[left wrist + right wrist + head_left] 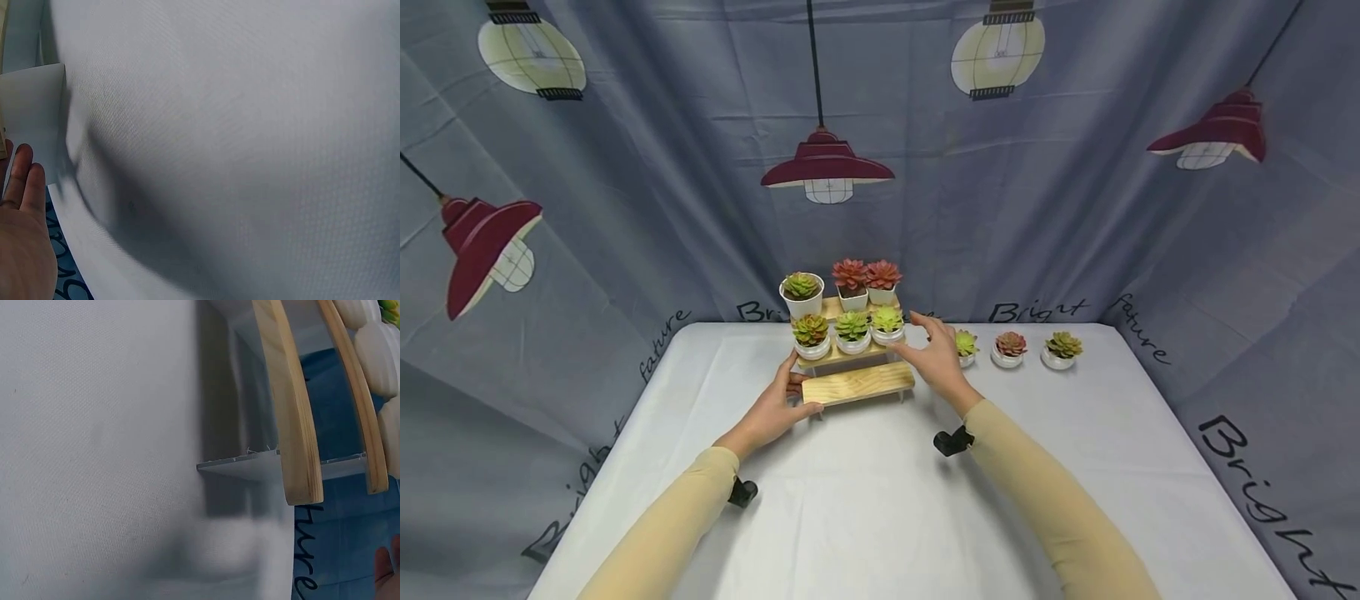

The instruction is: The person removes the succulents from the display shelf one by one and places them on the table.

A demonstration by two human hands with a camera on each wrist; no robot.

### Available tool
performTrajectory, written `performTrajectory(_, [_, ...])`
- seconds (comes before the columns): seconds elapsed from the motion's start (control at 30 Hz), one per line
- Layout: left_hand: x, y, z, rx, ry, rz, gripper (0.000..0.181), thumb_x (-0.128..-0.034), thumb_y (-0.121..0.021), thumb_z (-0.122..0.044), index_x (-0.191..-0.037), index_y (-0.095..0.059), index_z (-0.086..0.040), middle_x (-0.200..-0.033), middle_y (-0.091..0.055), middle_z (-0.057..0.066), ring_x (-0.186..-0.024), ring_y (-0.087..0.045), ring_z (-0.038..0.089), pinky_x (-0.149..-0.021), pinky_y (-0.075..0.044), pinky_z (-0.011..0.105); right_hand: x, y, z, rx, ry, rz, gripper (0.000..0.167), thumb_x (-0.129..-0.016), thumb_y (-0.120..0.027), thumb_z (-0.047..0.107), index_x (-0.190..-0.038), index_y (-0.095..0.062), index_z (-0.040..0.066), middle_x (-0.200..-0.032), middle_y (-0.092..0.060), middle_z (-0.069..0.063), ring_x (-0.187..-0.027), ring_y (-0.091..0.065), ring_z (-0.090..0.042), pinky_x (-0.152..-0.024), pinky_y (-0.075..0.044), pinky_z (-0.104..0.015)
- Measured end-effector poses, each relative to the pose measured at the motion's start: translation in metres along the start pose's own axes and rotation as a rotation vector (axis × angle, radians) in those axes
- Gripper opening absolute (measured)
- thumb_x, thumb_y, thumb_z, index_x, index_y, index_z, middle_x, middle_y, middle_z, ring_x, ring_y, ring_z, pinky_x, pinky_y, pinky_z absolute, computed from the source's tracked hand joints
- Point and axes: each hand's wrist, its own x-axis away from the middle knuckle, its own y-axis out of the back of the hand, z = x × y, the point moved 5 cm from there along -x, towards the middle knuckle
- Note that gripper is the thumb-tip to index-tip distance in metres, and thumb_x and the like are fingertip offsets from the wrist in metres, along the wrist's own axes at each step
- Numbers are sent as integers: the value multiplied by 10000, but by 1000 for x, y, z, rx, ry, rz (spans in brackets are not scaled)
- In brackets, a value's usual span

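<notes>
A tiered wooden stand (859, 383) with pale side panels carries potted succulents. My left hand (769, 414) lies at its left end, thumb by the front of the lowest step and fingers along the side. In the left wrist view its fingers (22, 178) look fairly straight beside the white side panel (34, 119). My right hand (938, 360) is spread beside the yellow-green succulent (887, 325) at the middle step's right end; thumb contact with its pot is unclear. Only straight fingertips (382, 564) show at the right wrist view's edge, apart from the stand's steps (294, 425).
A green succulent (852, 329) and a reddish-green one (811, 333) share the middle step. The top step bears a white-potted succulent (802, 292) and two red ones (850, 279). Right of the stand stand three more succulents (1008, 348) on the white table (865, 517), before a grey curtain (1015, 217).
</notes>
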Motion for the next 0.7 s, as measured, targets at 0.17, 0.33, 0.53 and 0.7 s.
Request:
performTrajectory(0.17, [0, 1, 1, 4, 7, 5, 1163, -889, -832, -342, -1658, 34, -241, -1400, -513, 123, -1254, -533, 302, -1110, -401, 490, -3, -5, -1, 3, -21, 14, 806, -847, -834, 489, -1515, -502, 187, -1458, -496, -14, -1394, -324, -272, -1098, -356, -561])
performTrajectory(0.33, [0, 0, 0, 6, -1, 5, 1164, -886, -831, -359, -1659, 31, -239, -1396, -512, 122, -1250, -534, 302, -1107, -403, 494, -4, -9, -1, -19, -29, 16, 785, -844, -842, 472, -1506, -511, 212, -1438, -514, -24, -1382, -333, -263, -1105, -348, -571])
performTrajectory(0.53, [-1, 0, 0, 15, 4, 3, 1161, -887, -834, -341, -1660, 26, -230, -1390, -513, 130, -1243, -534, 307, -1106, -400, 500, -5, -13, 0, -38, -35, 18, 766, -850, -840, 459, -1499, -514, 215, -1426, -517, -33, -1380, -347, -260, -1102, -348, -569])
performTrajectory(0.7, [0, 0, 1, 15, 16, -1, 1158, -887, -834, -345, -1659, 23, -243, -1392, -506, 131, -1243, -530, 300, -1107, -398, 495, -7, -15, 0, -33, -50, 18, 764, -849, -839, 466, -1491, -518, 207, -1427, -519, -33, -1357, -359, -257, -1092, -358, -551])
